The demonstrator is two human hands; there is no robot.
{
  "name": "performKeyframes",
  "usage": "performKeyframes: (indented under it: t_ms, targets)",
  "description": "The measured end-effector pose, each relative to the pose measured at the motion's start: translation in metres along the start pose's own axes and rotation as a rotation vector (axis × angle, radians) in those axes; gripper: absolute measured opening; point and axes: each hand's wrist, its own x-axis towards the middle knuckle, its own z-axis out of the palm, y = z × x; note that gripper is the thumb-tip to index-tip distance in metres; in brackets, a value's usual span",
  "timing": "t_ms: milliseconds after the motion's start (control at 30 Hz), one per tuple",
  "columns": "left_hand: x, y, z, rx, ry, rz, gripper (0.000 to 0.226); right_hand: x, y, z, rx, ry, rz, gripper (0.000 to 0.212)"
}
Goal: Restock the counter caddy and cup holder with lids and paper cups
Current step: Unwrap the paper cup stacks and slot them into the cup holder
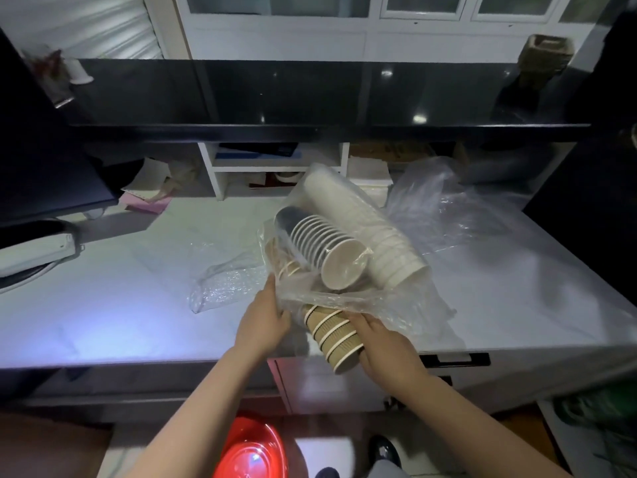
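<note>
1. Head view: At a pale desk (103, 305), a person holds a clear plastic bag (344, 298) full of nested paper cups.
2. The left hand (267, 317) pinches the bag's open edge, its grip narrow on the plastic.
3. The right hand (382, 343) curls around a stack of brown ribbed cups (332, 334) that sticks out of the bag's mouth, over the desk's near edge.
4. Inside the bag, a stack of dark cups (320, 244) with pale insides lies tilted, open ends toward the camera.
5. Just beside it to the right, a taller stack of white cups (365, 222) leans the same way.
6. More clear plastic wrap (444, 205) lies crumpled on the desk behind and to the right; another piece (220, 281) lies to the left of the bag.
7. A white shelf unit (275, 163) stands at the back of the desk, under a dark glossy counter (310, 94).
8. A red bowl (251, 450) sits on the floor below.
</note>
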Motion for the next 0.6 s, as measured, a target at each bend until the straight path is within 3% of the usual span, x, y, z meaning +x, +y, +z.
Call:
performKeyframes:
  t_ms: [67,133,200,233,300,400,500,600]
  targets:
    - [-0.014,-0.004,0.002,-0.001,0.063,0.029,0.076,0.005,-0.003,0.000,0.012,-0.006,0.004,0.067]
    - [-0.026,-0.004,0.005,0.013,0.239,0.082,0.067,0.012,-0.003,0.000,0.062,-0.023,0.002,0.064]
    - [-0.036,0.001,0.005,-0.045,0.388,0.122,0.043,0.017,-0.003,0.000,0.104,-0.036,-0.002,0.064]
    - [-0.040,0.006,0.004,-0.079,0.382,0.120,0.028,0.020,-0.002,0.000,0.115,-0.042,-0.002,0.065]
    - [-0.045,0.015,0.003,-0.072,0.191,0.059,0.022,0.023,-0.001,0.002,0.131,-0.034,-0.002,0.065]
    - [-0.043,0.021,0.008,-0.125,-0.120,-0.053,0.051,0.021,0.001,0.004,0.129,-0.003,-0.001,0.065]
    - [-0.043,0.026,0.012,-0.368,-0.166,-0.162,0.056,0.012,0.004,0.000,0.100,0.030,-0.019,0.059]
    - [-0.046,0.032,0.015,-0.403,-0.200,-0.218,0.054,0.000,0.008,-0.004,0.057,0.051,-0.055,0.062]
